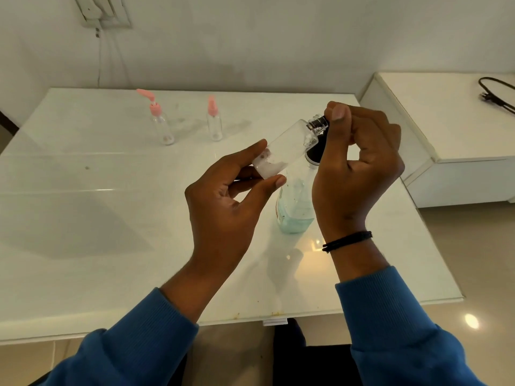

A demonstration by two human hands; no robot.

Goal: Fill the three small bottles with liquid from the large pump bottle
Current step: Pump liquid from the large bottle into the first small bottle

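My left hand [231, 196] pinches the base of a small clear bottle [287, 149], held tilted in the air with its neck pointing up and right. My right hand [359, 160] grips the clear cap [317, 122] at that bottle's neck between thumb and fingers. Right beneath stands the large pump bottle [292, 207], with blue-green liquid low in it and a black top partly hidden by my right hand. Two other small clear bottles with pink pump tops stand upright at the back of the white table [83, 218], one at the left [163, 123] and one to its right [214, 121].
A white cabinet [446, 140] stands to the right of the table, with a black cable [496, 93] on top. A wall socket with a cord [100, 12] hangs behind the table's back left. The table's right edge runs close to the large bottle.
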